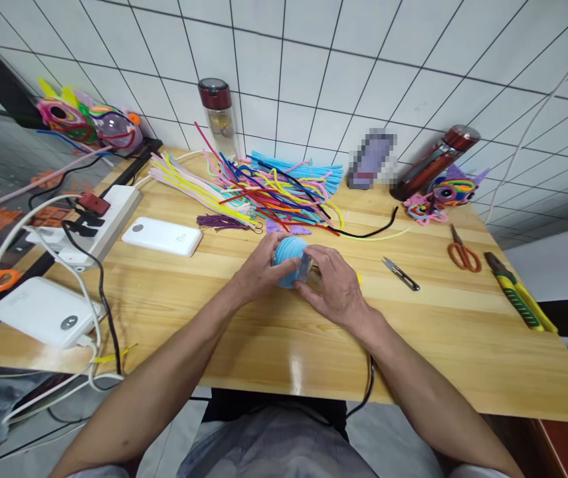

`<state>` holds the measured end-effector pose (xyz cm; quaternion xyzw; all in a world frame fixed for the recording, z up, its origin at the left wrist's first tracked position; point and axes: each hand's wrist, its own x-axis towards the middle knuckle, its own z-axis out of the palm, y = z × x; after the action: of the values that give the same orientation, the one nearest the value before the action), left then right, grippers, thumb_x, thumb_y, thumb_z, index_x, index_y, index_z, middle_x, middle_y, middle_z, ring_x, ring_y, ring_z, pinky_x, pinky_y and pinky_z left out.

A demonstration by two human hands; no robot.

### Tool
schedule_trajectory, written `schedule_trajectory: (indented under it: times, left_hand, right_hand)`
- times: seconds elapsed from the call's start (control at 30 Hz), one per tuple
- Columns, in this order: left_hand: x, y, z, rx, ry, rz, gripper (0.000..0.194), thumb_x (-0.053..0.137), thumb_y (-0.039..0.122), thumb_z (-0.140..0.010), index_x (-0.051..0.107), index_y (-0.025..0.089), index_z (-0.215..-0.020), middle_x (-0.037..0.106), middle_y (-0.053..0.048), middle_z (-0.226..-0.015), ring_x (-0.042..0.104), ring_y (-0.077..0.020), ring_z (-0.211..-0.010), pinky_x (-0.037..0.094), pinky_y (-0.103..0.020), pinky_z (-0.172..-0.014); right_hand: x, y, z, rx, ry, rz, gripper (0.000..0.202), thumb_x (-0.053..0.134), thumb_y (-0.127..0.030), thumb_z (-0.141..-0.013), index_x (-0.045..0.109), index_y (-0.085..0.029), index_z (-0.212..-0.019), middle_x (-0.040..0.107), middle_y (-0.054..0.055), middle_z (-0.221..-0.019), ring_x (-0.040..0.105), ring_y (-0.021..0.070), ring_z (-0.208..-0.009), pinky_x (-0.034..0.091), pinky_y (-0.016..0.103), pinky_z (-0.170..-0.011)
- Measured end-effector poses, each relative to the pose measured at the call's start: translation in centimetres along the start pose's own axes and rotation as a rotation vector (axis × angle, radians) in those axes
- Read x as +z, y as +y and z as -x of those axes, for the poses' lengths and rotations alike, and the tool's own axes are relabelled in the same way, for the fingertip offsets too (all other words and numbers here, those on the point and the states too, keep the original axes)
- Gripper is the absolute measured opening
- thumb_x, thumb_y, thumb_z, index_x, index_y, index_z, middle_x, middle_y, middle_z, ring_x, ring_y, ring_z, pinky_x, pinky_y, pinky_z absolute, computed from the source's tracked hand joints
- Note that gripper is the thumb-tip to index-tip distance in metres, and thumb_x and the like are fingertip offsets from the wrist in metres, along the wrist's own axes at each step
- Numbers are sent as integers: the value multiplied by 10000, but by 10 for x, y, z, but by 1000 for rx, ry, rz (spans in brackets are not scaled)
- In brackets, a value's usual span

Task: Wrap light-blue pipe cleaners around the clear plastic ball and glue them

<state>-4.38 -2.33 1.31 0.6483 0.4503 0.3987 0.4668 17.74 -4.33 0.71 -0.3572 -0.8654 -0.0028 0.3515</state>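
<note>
A clear round container [291, 251], its left part wrapped in light-blue pipe cleaner, is held over the middle of the table. My left hand [260, 271] grips it from the left, with the thumb across the blue rows. From the right, the fingers and thumb of my right hand [336, 282] close around its bare clear end. My fingers cover part of the container, so its full shape does not show. Just behind it lies a heap of coloured pipe cleaners [284, 189]. Thread snips [401, 274] rest to the right of my right hand.
Scissors [464, 257] and pliers [517, 292] lie at the right. On the left are a white power bank [162, 237], another power bank [47, 312], a power strip [107, 226] and cables. A glass bottle [218, 119] and red flask [436, 162] stand by the tiled wall.
</note>
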Motion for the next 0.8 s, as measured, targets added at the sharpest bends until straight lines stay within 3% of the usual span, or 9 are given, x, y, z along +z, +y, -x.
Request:
schedule_trajectory:
  times: [0.23, 0.8]
  left_hand:
    - [-1, 0, 1, 1, -12, 21, 559, 732, 499, -925, 587, 185, -1364, 662, -135, -1370, 632, -315, -1266, 527, -464, -1107]
    - [0, 6, 2, -18, -17, 42, 607, 734, 494, -926, 575, 197, -1430, 674, -139, -1448, 647, -333, -1322, 540, -485, -1146]
  right_hand:
    - [7, 2, 4, 96, 34, -58, 774, 780, -367, -959, 412, -225, -1626, 734, 209, -1400, 741, 387, -1268, 671, 611, -1003]
    - [3, 3, 3, 65, 21, -47, 749, 750, -387, -1000, 416, -228, -1652, 733, 208, -1414, 729, 398, -1289, 646, 632, -1030]
